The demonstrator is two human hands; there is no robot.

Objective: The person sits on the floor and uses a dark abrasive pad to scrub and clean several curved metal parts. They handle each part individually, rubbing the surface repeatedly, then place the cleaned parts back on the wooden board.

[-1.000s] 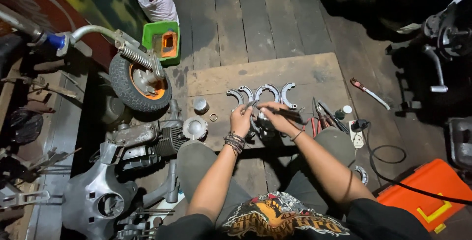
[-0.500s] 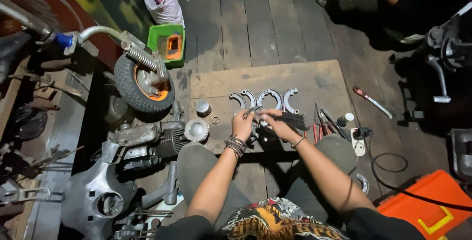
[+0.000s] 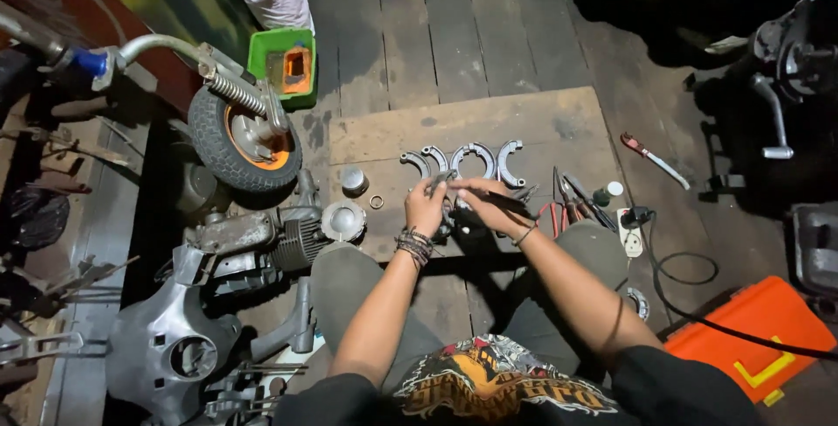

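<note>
Both hands meet just this side of the row of curved brake shoes (image 3: pixel 463 161) on the wooden board (image 3: pixel 541 120). The left hand (image 3: pixel 425 208) and right hand (image 3: pixel 480 199) pinch one small metal part (image 3: pixel 442 180) between them, its shape unclear.

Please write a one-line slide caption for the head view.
Both hands work a small metal part above curved brake shoes on a wooden board.

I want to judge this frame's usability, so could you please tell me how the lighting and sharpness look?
Head view: light falls brightest on the wooden board and curved metal shoes; the left hand and right hand are lit but slightly soft; the upper right corner sinks into deep shadow; wide-angle bending shows at the edges.
</note>
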